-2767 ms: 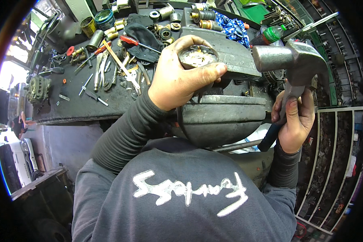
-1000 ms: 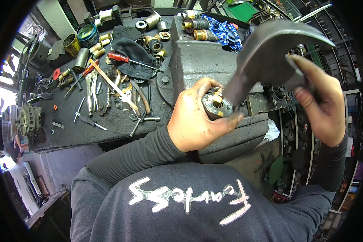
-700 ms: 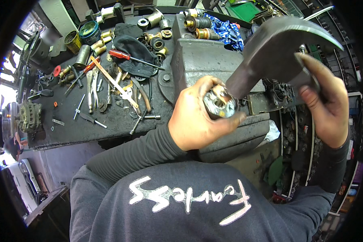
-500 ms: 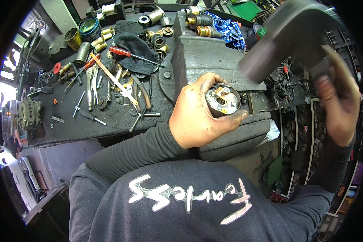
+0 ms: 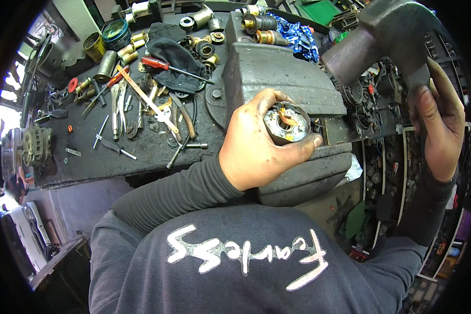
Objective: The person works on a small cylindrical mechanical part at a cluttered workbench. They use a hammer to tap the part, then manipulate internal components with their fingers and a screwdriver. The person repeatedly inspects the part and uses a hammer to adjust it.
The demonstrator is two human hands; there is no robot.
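Note:
My left hand (image 5: 261,144) is wrapped round a short cylindrical metal part (image 5: 281,131), its open end facing up. Inside the rim show grey metal, an orange-brown piece and a central hole. The part is over the jaws of a large dark bench vise (image 5: 277,78); whether it rests on them is hidden by my hand. Up at the right, my right hand (image 5: 439,123) grips a hammer (image 5: 382,44) by its handle. The hammer's heavy dark head is raised, apart from the part.
Left on the dark bench (image 5: 89,170) lie a red-handled screwdriver (image 5: 156,64), locking pliers (image 5: 119,107), a T-handle wrench (image 5: 180,152) and a black cloth (image 5: 175,57). Several cylindrical parts stand behind, beside a blue crumpled wrapper (image 5: 293,39). Shelves of parts (image 5: 382,172) flank the right.
The hammer was blurred by motion and now shows sharply, slightly farther right and still raised. The metal part has tilted or turned slightly in my left hand.

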